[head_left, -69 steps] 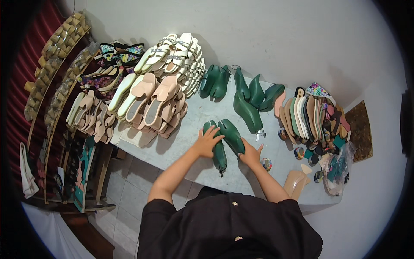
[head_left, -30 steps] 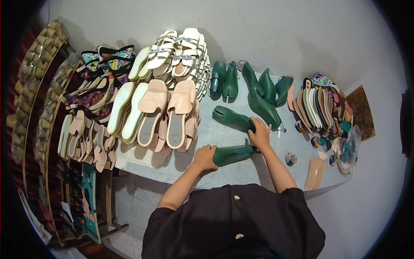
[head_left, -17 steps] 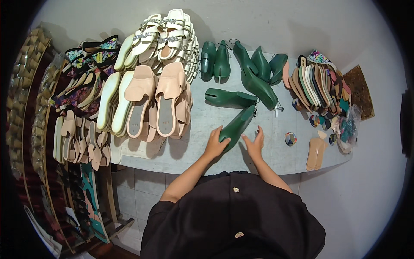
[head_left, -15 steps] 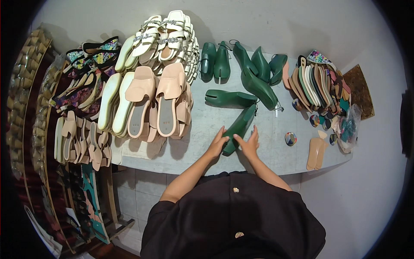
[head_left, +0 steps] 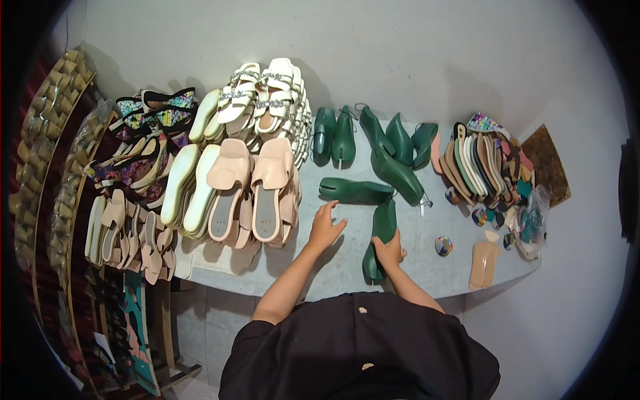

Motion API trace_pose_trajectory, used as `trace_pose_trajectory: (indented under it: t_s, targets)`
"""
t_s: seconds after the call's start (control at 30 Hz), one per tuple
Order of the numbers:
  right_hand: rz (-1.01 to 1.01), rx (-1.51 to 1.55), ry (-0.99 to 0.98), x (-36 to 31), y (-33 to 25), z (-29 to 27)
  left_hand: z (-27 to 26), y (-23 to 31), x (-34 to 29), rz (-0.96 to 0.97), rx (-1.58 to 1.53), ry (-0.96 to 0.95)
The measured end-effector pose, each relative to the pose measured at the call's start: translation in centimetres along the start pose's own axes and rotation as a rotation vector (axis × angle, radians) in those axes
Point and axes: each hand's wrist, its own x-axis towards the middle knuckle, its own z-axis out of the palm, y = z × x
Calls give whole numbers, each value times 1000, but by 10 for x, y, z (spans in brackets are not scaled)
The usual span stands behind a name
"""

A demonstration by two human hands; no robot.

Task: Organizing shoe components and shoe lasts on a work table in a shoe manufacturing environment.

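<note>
My right hand [head_left: 391, 251] is closed around the middle of a green shoe last [head_left: 385, 221], which lies lengthwise near the front of the table, its near end showing below my thumb. Apart from it, my left hand [head_left: 326, 228] is open, thumb and fingers spread. Its fingertips are just below the wide end of another green shoe last [head_left: 357, 192] lying crosswise; whether they touch it I cannot tell. Farther back stand a pair of green lasts [head_left: 343, 138], and a loose cluster of several more lasts [head_left: 396, 175] sits to their right.
Beige slide sandals [head_left: 271, 190] and white strappy sandals [head_left: 275, 93] stand stacked on the left of the table [head_left: 320, 270]. To the right are a row of insoles [head_left: 477, 167], a round multicoloured piece [head_left: 445, 246], tan sole pieces [head_left: 483, 265] and a plastic bag [head_left: 535, 223]. Shelves [head_left: 50, 147] line the left.
My left hand has let go of the near shoe last and moved up and left. My right hand now grips that last, which has turned more upright in view. The view has tilted upward.
</note>
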Motion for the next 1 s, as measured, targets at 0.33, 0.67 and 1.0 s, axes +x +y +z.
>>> trace_pose_trajectory:
  t_s: [0.33, 0.67, 1.0]
  targets:
    - [121, 890, -417, 15, -13, -80, 30, -18, 87, 89, 537, -142]
    - [12, 1024, -361, 49, -56, -98, 29, -12, 111, 23, 839, -411]
    - [-91, 1035, -318, 96, -115, -66, 28, 0, 20, -193, 698, -99]
